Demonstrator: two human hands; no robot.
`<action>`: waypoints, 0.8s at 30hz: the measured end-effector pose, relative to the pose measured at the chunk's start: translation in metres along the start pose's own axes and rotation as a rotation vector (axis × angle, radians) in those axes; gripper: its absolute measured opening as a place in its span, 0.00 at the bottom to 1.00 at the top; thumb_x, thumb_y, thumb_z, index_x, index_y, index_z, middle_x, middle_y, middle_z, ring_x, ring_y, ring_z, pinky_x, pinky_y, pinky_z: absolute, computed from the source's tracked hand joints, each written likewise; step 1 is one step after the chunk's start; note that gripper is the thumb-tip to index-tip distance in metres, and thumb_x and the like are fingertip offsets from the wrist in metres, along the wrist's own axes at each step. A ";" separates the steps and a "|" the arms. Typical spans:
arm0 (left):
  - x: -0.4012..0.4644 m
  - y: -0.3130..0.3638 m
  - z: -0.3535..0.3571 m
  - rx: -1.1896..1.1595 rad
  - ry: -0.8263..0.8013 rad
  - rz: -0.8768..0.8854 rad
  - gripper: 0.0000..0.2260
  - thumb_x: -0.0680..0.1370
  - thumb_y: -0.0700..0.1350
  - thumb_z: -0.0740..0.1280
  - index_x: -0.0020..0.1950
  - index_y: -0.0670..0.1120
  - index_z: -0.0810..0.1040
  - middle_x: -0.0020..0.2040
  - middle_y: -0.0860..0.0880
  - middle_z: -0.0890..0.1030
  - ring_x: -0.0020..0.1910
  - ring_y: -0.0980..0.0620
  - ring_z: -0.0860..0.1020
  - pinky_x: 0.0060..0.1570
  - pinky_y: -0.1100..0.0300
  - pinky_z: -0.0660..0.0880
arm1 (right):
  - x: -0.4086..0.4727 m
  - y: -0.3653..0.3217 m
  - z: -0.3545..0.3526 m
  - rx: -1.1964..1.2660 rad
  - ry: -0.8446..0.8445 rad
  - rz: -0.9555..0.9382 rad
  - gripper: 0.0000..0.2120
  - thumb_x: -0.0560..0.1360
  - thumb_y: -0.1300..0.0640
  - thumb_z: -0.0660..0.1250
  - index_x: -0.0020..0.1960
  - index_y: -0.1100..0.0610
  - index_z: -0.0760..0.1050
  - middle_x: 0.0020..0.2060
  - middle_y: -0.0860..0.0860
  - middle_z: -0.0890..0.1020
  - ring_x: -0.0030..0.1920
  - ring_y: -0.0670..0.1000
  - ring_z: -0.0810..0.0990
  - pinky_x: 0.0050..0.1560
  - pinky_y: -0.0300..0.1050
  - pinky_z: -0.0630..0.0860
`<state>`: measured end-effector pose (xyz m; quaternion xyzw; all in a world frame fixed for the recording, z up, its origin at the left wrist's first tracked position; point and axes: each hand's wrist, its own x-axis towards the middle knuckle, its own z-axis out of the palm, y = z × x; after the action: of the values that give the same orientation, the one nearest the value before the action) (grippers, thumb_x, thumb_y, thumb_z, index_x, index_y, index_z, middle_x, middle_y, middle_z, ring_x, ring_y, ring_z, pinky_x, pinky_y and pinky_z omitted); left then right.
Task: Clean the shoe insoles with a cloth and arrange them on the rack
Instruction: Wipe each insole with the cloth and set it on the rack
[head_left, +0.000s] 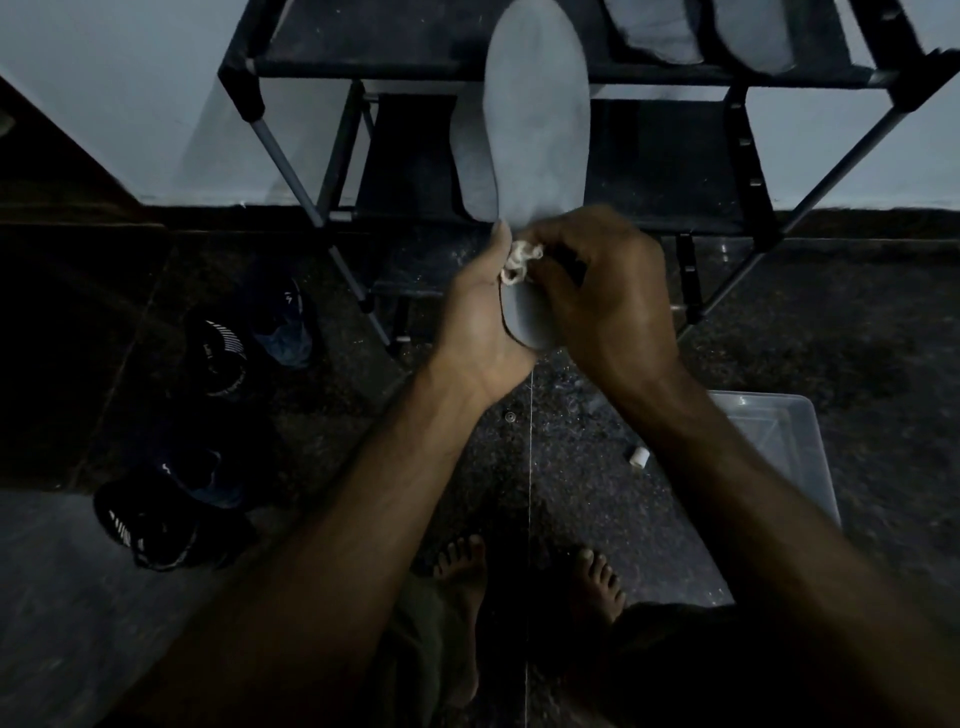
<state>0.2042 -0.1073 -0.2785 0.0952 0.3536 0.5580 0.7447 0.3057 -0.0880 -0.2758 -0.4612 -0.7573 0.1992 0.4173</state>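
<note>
Left hand (483, 306) grips insole (535, 130) heel above rack (810, 78), right hand (608, 291) pinches cloth (522, 262) on it; wipe heel-to-toe, firm, keep insole flat.

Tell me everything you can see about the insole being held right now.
The insole is pale grey, flat, matte and foam-like, with rounded ends. It is held lengthwise in front of the black rack, toe end away from the person. The left hand cups its heel end from below; the right hand presses a small whitish cloth against its upper face near the heel.
</note>
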 end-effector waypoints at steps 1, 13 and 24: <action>0.000 0.000 0.003 0.012 0.003 0.001 0.22 0.84 0.54 0.47 0.60 0.43 0.74 0.52 0.45 0.83 0.50 0.49 0.81 0.51 0.54 0.76 | 0.000 0.000 0.000 -0.009 0.034 0.015 0.07 0.74 0.66 0.69 0.49 0.59 0.83 0.45 0.53 0.83 0.44 0.45 0.78 0.46 0.29 0.71; 0.001 0.002 -0.005 0.033 0.069 0.034 0.21 0.82 0.55 0.54 0.59 0.40 0.76 0.51 0.43 0.82 0.50 0.47 0.81 0.53 0.52 0.78 | -0.003 -0.011 -0.013 0.103 -0.257 0.068 0.07 0.73 0.64 0.72 0.49 0.56 0.84 0.41 0.43 0.81 0.40 0.38 0.79 0.44 0.28 0.74; 0.006 -0.007 -0.001 0.084 0.048 0.073 0.19 0.84 0.52 0.51 0.62 0.42 0.74 0.51 0.44 0.80 0.49 0.48 0.79 0.51 0.55 0.76 | 0.007 0.014 -0.002 0.193 0.169 0.230 0.07 0.75 0.63 0.70 0.52 0.61 0.82 0.47 0.50 0.83 0.46 0.46 0.82 0.47 0.38 0.79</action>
<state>0.2094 -0.1043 -0.2853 0.1258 0.3906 0.5717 0.7105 0.3134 -0.0755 -0.2812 -0.5177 -0.6391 0.2777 0.4964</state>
